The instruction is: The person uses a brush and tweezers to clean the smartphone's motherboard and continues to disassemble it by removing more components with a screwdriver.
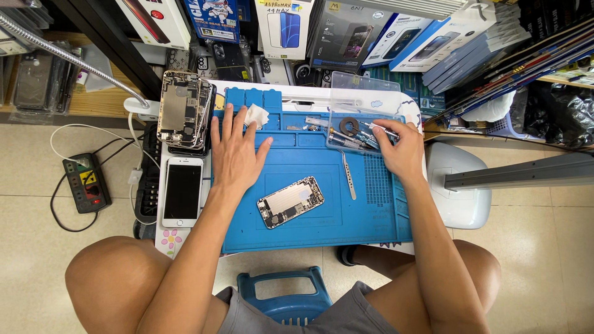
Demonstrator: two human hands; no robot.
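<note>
left hand (234, 151) flat, fingers spread, palm down on blue work mat (309, 232), gripping nothing; fingertips just beside a white wipe (255, 115), contact hard to tell. right hand (401, 148) reaching into clear plastic tray (365, 93) at mat's far right, fingers curled on a thin metal-tipped screwdriver (377, 127); grip partly hidden by knuckles, other tools in tray jumbled, hard to sort out. dark round disc (350, 127) in tray too. opened phone body (291, 201) lying tilted mid-mat, insides up, between both hands, touched by neither. tweezers (349, 176) on mat just right of it. white phone (182, 192) face up left of mat, on counter (162, 238). stack of bare phone frames (184, 111) behind it, lower ones hidden. power strip (86, 183) on floor at left, cable partly cut off. blue stool (286, 297) between knees, mostly covered by shorts. boxes at top cropped.
</note>
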